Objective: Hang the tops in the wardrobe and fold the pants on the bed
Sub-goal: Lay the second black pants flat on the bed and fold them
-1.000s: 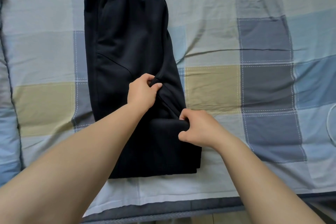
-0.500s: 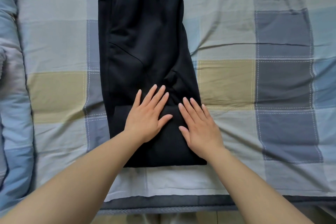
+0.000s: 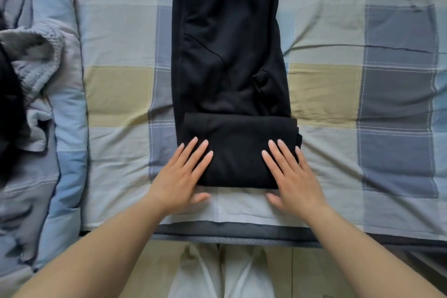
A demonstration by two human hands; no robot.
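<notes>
Black pants (image 3: 225, 55) lie lengthwise on the checked bed sheet (image 3: 399, 104), waistband at the far end. Their near end is folded up into a flat band (image 3: 239, 143). My left hand (image 3: 181, 176) lies flat with straight fingers on the band's near left corner. My right hand (image 3: 290, 174) lies flat on the near right corner, fingers straight and spread. Both thumbs rest on the sheet just in front of the fold.
A blue quilt (image 3: 65, 128) runs along the left, with a grey garment (image 3: 36, 65) and something dark (image 3: 9, 109) heaped on it. The bed's near edge (image 3: 229, 234) crosses below my hands. My legs in light trousers (image 3: 222, 273) stand on the floor.
Earlier my hands pinched the pants fabric. They then flattened on the folded band and have since slid apart and toward me, to its near corners. The view has shifted closer to the bed's edge.
</notes>
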